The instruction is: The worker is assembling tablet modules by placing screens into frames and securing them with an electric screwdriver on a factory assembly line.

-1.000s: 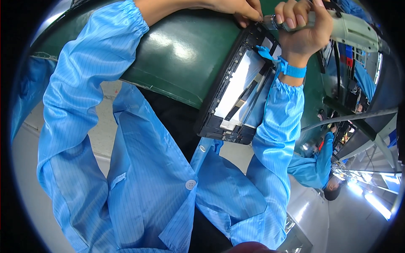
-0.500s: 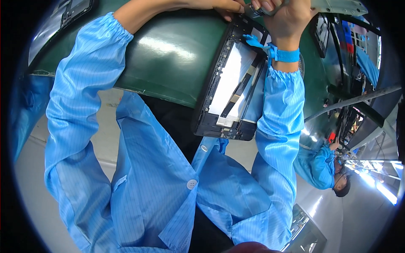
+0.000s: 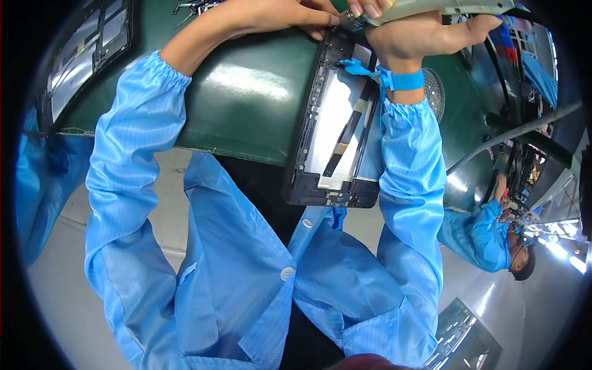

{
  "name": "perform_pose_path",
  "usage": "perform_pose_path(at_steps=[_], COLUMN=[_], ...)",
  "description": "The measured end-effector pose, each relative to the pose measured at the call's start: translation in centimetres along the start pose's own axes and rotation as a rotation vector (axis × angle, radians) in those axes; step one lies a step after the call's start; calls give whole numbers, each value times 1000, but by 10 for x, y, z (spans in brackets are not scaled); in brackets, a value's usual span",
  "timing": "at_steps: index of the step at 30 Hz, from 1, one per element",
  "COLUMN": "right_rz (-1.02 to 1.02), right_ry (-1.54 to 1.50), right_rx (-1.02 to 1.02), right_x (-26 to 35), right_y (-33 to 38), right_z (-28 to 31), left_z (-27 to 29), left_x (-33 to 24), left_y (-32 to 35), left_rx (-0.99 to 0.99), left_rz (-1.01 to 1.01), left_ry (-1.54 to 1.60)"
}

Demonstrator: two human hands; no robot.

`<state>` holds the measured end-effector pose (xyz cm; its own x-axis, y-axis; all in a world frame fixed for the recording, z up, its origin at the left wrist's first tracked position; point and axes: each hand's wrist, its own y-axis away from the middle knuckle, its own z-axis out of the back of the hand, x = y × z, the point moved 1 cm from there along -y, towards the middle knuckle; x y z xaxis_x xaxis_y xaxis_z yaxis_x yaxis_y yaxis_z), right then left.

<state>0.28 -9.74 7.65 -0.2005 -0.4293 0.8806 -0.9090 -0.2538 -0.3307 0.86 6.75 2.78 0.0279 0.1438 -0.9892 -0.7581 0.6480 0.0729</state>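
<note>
Right hand (image 3: pixel 419 37) is gripping a pale grey electric screwdriver (image 3: pixel 431 7), fingers wrapped around it, tip meeting the far end of the open black rectangular device chassis (image 3: pixel 333 132). Left hand (image 3: pixel 277 13) is pinching at that same spot, apparently steadying the fastener. The chassis is lying on the dark green worktop (image 3: pixel 246 92) below both hands. A blue wrist strap (image 3: pixel 401 80) is circling the right wrist; no labels are legible.

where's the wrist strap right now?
Head view, upper right: the blue wrist strap wraps the right hand's wrist, just above the sleeve cuff and beside the open tablet frame.
</note>
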Motion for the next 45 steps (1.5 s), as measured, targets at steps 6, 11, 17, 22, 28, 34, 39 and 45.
perform_pose_path(at_steps=[6, 11, 17, 22, 28, 34, 39, 45], right_rz=[-21, -14, 23, 59, 65, 180, 116, 8], right_ry=[126, 97, 36, -125, -137, -39, -33, -94], right_rx=[-95, -182, -166, -71, -165, -67, 33, -84], right_x=[-4, -6, 2, -4, -10, 1, -18, 0], right_y=[3, 3, -2, 3, 8, 6, -3, -3], right_z=[-4, -3, -9, 2, -9, -3, 13, -4], left_z=[0, -2, 5, 6, 4, 2, 4, 5], left_x=[0, -1, 13, 13, 10, 4, 7, 9], left_y=[2, -1, -7, -6, 0, -5, -5, -5], left_rx=[-3, -16, 13, 21, -10, -11, 5, -3], left_rz=[-9, 63, -11, 10, 45, 23, 17, 29], left_ry=[10, 29, -3, 9, -14, -32, -54, -65])
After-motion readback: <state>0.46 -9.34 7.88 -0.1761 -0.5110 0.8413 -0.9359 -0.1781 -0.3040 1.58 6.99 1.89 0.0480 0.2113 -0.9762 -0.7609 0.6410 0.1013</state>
